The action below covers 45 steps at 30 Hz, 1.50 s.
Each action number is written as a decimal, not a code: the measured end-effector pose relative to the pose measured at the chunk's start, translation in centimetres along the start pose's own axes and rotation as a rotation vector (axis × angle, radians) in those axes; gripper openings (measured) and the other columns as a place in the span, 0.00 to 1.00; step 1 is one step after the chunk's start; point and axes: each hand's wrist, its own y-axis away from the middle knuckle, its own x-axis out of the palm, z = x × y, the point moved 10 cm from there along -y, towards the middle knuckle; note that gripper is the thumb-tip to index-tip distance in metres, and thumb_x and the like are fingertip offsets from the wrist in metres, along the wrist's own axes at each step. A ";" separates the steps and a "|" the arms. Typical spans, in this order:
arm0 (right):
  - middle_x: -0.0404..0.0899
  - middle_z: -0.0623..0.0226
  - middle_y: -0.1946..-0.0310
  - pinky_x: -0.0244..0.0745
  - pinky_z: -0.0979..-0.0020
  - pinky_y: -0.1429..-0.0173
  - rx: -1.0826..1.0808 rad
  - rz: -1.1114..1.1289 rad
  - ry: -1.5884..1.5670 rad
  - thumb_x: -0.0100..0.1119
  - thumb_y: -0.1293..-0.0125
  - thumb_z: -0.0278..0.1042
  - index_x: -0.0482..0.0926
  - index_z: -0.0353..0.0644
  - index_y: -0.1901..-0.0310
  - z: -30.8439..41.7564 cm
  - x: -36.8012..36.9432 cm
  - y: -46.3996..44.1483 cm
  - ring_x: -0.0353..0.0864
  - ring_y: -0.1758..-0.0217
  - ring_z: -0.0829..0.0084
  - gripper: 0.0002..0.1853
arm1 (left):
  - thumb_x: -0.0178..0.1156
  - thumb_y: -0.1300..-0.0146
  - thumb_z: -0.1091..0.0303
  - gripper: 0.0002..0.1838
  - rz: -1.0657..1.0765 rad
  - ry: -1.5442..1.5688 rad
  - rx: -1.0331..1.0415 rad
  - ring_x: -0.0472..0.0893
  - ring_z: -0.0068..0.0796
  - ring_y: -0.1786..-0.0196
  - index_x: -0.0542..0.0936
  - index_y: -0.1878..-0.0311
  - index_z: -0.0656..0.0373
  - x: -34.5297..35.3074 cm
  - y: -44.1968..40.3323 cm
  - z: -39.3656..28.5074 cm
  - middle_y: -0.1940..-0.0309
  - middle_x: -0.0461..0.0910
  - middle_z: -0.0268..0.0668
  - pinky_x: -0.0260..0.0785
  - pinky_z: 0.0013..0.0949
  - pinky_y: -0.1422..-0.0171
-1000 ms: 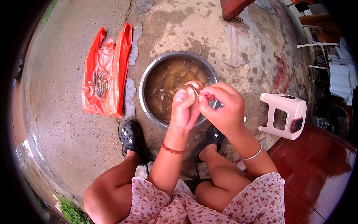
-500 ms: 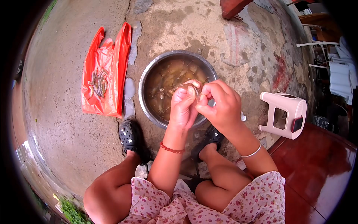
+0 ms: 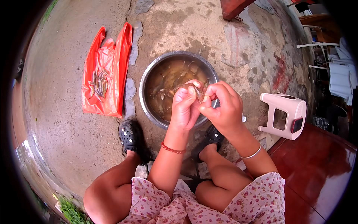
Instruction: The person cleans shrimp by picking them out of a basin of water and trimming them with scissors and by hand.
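Observation:
A small translucent brownish shrimp (image 3: pixel 198 92) is pinched between both hands, over the near part of a round metal basin (image 3: pixel 144 98). My left hand (image 3: pixel 185 108) is closed on its body, thumb pressed against the fingers. At its right end my right hand (image 3: pixel 226 109) pinches it with thumb and forefinger. Fingers cover much of the shrimp. Murky brown water (image 3: pixel 175 72) fills the basin, with more shrimp-like pieces in it. To the left, a red plastic bag (image 3: pixel 120 71) lies on the ground with several grey striped shrimp (image 3: pixel 100 85) on it.
A pink plastic stool (image 3: pixel 274 98) lies on its side at the right, beside a dark red surface (image 3: pixel 317 168). Black clogs (image 3: pixel 128 136) flank the basin's near side. A red post foot (image 3: pixel 232 9) stands at the top. White-framed furniture (image 3: pixel 320 44) is at the far right.
Both hands have shifted very slightly right and down, still gripping the shrimp. The fingers of my right hand have moved a little at its end. The bag and stool stay put.

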 end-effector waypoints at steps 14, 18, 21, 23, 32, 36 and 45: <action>0.69 0.69 0.79 0.69 0.72 0.77 0.010 0.024 -0.019 0.61 0.61 0.21 0.69 0.41 0.74 0.2 -0.2 0.0 0.73 0.80 0.72 0.12 | 0.55 0.37 0.67 0.06 -0.020 0.030 0.009 0.72 0.25 0.57 0.78 0.66 0.58 -1.3 -0.3 -0.1 0.60 0.73 0.31 0.66 0.30 0.49; 0.69 0.69 0.79 0.69 0.72 0.76 -0.023 0.002 0.015 0.60 0.60 0.21 0.69 0.41 0.73 0.1 -0.3 0.2 0.73 0.80 0.72 0.11 | 0.56 0.37 0.66 0.07 0.013 0.035 0.011 0.72 0.25 0.57 0.77 0.63 0.59 -0.9 -0.4 -0.3 0.61 0.73 0.32 0.65 0.31 0.48; 0.70 0.68 0.79 0.69 0.72 0.77 -0.033 0.005 0.024 0.58 0.60 0.21 0.69 0.41 0.73 0.2 -0.3 0.3 0.73 0.80 0.71 0.11 | 0.56 0.37 0.66 0.08 0.017 0.028 0.014 0.72 0.25 0.56 0.76 0.61 0.60 -0.6 -0.3 -0.5 0.61 0.73 0.32 0.65 0.31 0.48; 0.70 0.68 0.78 0.69 0.71 0.77 -0.036 -0.001 0.006 0.58 0.60 0.21 0.69 0.41 0.73 0.2 -0.4 0.4 0.72 0.80 0.71 0.10 | 0.56 0.37 0.65 0.09 0.020 0.025 0.016 0.72 0.25 0.56 0.75 0.60 0.60 -0.5 -0.3 -0.6 0.62 0.73 0.32 0.64 0.31 0.47; 0.70 0.68 0.79 0.68 0.72 0.76 -0.037 -0.002 -0.009 0.59 0.60 0.20 0.69 0.41 0.73 0.3 -0.5 0.4 0.72 0.80 0.72 0.11 | 0.57 0.37 0.63 0.10 0.056 0.062 0.014 0.70 0.26 0.58 0.74 0.59 0.59 -0.7 -0.6 -1.1 0.64 0.71 0.32 0.64 0.32 0.48; 0.69 0.69 0.79 0.68 0.72 0.76 -0.041 -0.013 0.005 0.59 0.61 0.19 0.69 0.41 0.73 0.3 -0.6 0.4 0.71 0.80 0.72 0.12 | 0.57 0.37 0.61 0.11 0.075 0.053 0.023 0.69 0.26 0.59 0.73 0.58 0.58 -0.6 -0.7 -1.3 0.66 0.69 0.31 0.63 0.33 0.48; 0.70 0.69 0.78 0.69 0.75 0.75 0.024 -0.028 -0.003 0.58 0.61 0.18 0.69 0.40 0.73 -0.9 -1.0 0.5 0.72 0.80 0.75 0.12 | 0.56 0.37 0.62 0.10 0.047 0.048 0.047 0.71 0.26 0.60 0.74 0.59 0.58 -1.3 -0.8 -1.7 0.64 0.70 0.32 0.65 0.32 0.50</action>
